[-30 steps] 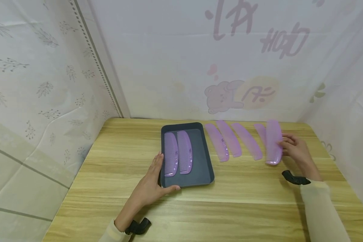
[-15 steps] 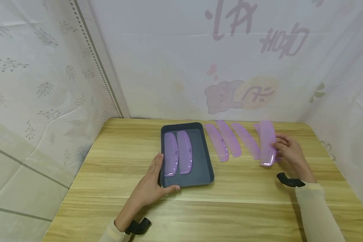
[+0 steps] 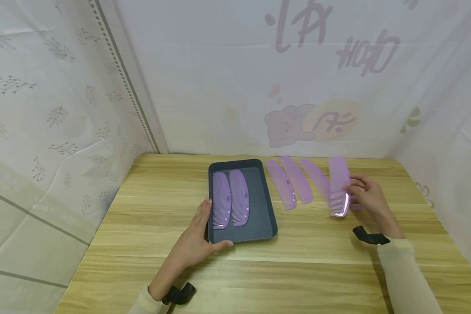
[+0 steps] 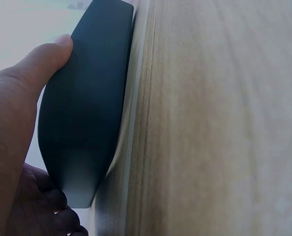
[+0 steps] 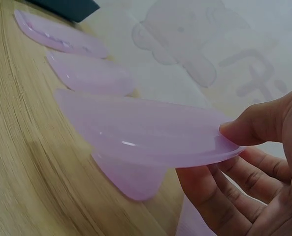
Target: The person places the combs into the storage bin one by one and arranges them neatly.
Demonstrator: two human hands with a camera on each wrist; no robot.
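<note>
Two combs (image 3: 239,198) leave the tray (image 3: 261,205) free rightward, left grip (image 3: 193,240) outstretched against its edge, right grip (image 3: 370,199) pinching another comb (image 3: 339,185).

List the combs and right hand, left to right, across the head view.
Left tray comb, right tray comb, first loose comb, second loose comb, third loose comb, held comb, right hand. Partly hidden comb omitted.
</note>
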